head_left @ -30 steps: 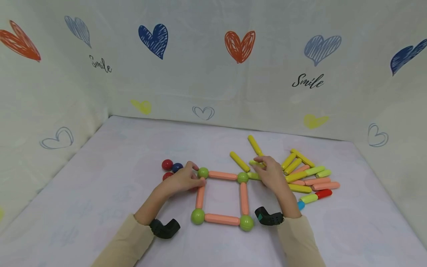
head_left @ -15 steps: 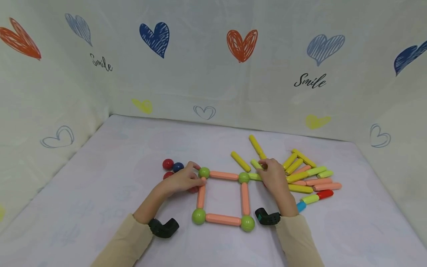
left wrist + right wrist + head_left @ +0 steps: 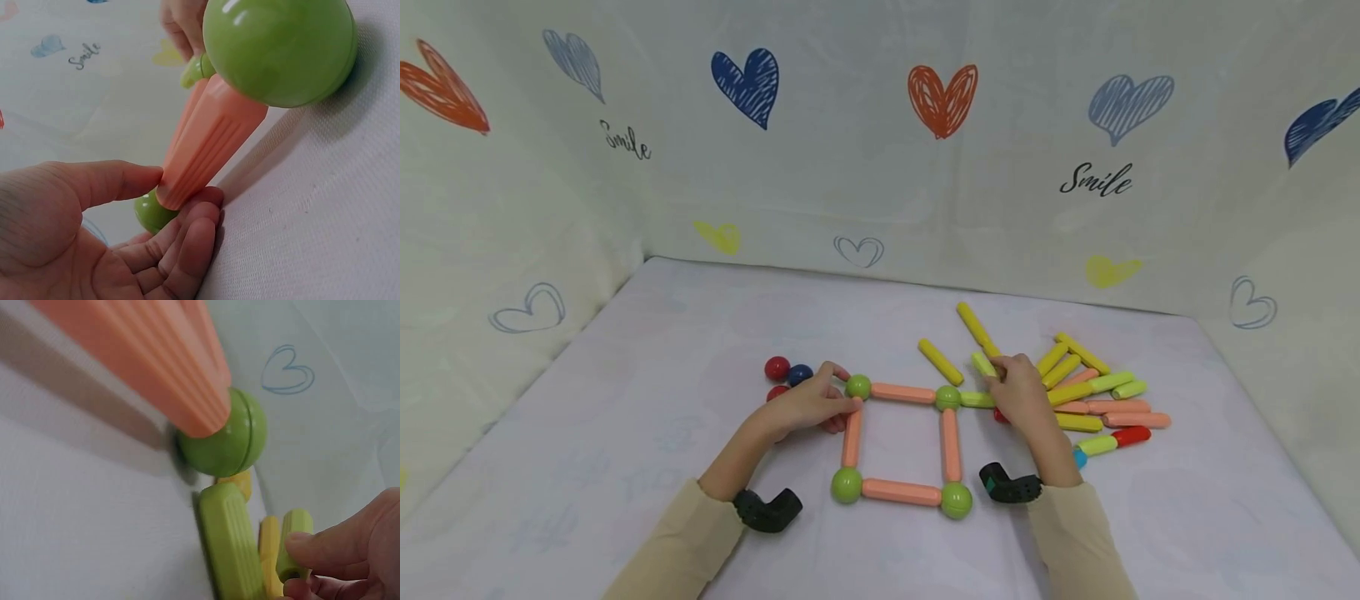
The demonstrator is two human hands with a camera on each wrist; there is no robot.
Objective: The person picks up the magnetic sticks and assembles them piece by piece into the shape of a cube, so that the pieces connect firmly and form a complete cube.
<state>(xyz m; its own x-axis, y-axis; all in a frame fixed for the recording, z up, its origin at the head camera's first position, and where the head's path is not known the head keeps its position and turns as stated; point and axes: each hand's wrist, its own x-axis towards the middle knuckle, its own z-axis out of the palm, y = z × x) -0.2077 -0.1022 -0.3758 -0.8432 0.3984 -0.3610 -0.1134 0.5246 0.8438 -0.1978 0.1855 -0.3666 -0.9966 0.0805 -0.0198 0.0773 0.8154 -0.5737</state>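
A square frame of salmon-pink toy building rods with green balls at its corners lies on the table. My left hand [image 3: 808,404] is at its far left corner, pinching the end of the left salmon-pink rod [image 3: 212,137] between thumb and fingers, right beside the green ball [image 3: 858,387]. Between the thumb and fingers of my right hand [image 3: 1018,392], a short light green rod [image 3: 297,519] is held tilted. Below it, another light green rod [image 3: 976,400] lies with one end at the far right green ball [image 3: 948,398]; the right hand hides its other end.
Red balls [image 3: 777,368] and a blue ball [image 3: 801,376] sit beyond the left hand. Loose yellow rods [image 3: 940,362] lie behind the frame. To the right spreads a pile of yellow, green and salmon-pink rods [image 3: 1118,406]. A patterned cloth wall [image 3: 850,192] rises behind.
The light green rod in my right hand has turned from nearly level to steeper, and that hand has shifted slightly right. My left hand keeps its place at the corner.
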